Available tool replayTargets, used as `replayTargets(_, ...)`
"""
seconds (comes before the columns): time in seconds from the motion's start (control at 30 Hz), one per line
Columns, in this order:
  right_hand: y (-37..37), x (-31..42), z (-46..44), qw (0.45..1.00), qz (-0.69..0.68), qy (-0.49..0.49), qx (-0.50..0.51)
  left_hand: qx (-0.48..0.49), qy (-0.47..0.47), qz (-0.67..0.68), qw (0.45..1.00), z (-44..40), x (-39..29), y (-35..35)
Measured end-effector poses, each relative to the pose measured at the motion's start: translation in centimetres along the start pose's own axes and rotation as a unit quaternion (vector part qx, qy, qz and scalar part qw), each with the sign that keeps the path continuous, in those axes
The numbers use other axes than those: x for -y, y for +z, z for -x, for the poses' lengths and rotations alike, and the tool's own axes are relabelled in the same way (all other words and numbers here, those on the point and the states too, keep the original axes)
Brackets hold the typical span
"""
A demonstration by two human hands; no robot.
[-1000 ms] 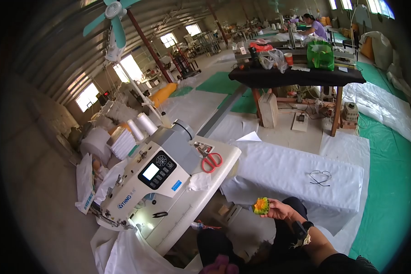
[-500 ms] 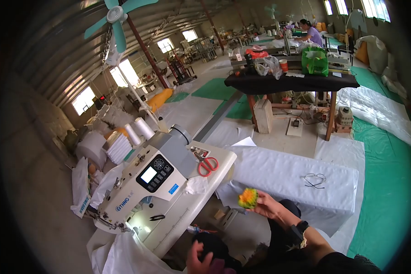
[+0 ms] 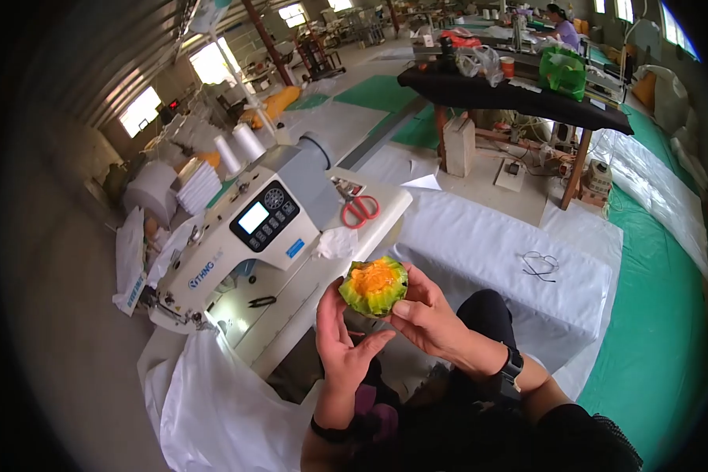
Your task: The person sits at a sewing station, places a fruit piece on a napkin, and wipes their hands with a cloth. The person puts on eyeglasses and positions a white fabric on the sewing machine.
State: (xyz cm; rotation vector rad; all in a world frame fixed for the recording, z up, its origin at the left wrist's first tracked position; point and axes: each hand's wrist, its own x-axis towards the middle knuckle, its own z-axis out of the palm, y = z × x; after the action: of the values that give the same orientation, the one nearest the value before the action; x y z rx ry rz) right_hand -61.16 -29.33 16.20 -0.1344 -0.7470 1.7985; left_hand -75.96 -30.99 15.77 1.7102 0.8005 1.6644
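A partly eaten melon (image 3: 374,288) with ridged green-yellow skin and wet orange flesh is held up in front of me, its flesh side facing up. My right hand (image 3: 435,321) grips it from the right, thumb on the near skin. On the other side, the fingers of my left hand (image 3: 344,346) curve against the skin, while its thumb stands away below the fruit. Left of my hands is a white sewing machine (image 3: 240,236) with a lit screen. White fabric (image 3: 220,401) hangs from under its needle area.
Red-handled scissors (image 3: 360,212) and black thread snips (image 3: 263,301) lie on the machine table (image 3: 303,295). Eyeglasses (image 3: 540,266) rest on a white-covered surface (image 3: 480,236) at right. A dark-covered table (image 3: 519,98) holds bags and a cup. Farther back, a person (image 3: 565,30) in purple works.
My right hand has brought the melon left and up. The left hand has risen from the bottom edge to meet it. The view has tilted downward.
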Motion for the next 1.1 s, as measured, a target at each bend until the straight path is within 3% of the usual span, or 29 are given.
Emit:
replayTargets(0.07, 0.3, -0.6, 0.0, 1.000, -0.002, -0.003, 0.005, -0.007, -0.077, 0.042, 0.996, 0.6, -0.1, -0.6)
replayTargets(0.27, 0.6, -1.7, 0.2, 0.999, -0.036, 0.015, 0.017, -0.025, -0.108, 0.052, 0.992, 1.4, 0.0, -1.4)
replayTargets(0.47, 1.3, -2.3, 0.3, 0.999, 0.014, 0.021, 0.024, -0.040, -0.113, 0.133, 0.984, 1.7, -0.1, -1.4)
replayTargets(0.73, 0.2, -3.8, 0.9, 0.997, 0.071, 0.019, 0.004, -0.054, -0.144, 0.102, 0.983, 3.2, 1.6, -3.0)
replayTargets(0.8, -1.7, -5.4, 1.3, 0.997, 0.078, -0.019, 0.006, -0.122, -0.139, 0.129, 0.974, 3.3, 1.6, -3.4)
replayTargets(0.87, -4.6, -8.0, 2.0, 0.949, 0.311, 0.023, 0.042, -0.107, -0.074, 0.200, 0.971, 2.8, 1.8, -4.8)
replayTargets(0.93, -7.1, -10.9, 3.8, 0.846, 0.473, 0.131, 0.209, -0.112, -0.032, 0.232, 0.966, 1.8, 0.7, -5.2)
replayTargets(0.97, -8.7, -13.2, 4.3, 0.811, 0.503, 0.054, 0.293, -0.112, -0.027, 0.230, 0.966, 1.4, -0.1, -5.1)
replayTargets(1.0, -9.8, -15.1, 5.1, 0.764, 0.526, -0.024, 0.373, -0.116, -0.018, 0.262, 0.958, 1.2, -1.0, -4.9)
replayTargets(1.07, -9.4, -16.5, 6.9, 0.800, 0.345, 0.255, 0.420, -0.119, -0.007, 0.292, 0.949, 1.1, -1.5, -4.7)
replayTargets(1.1, -10.3, -17.9, 7.9, 0.800, 0.345, 0.255, 0.419, -0.120, -0.020, 0.301, 0.946, 1.4, -1.4, -4.6)
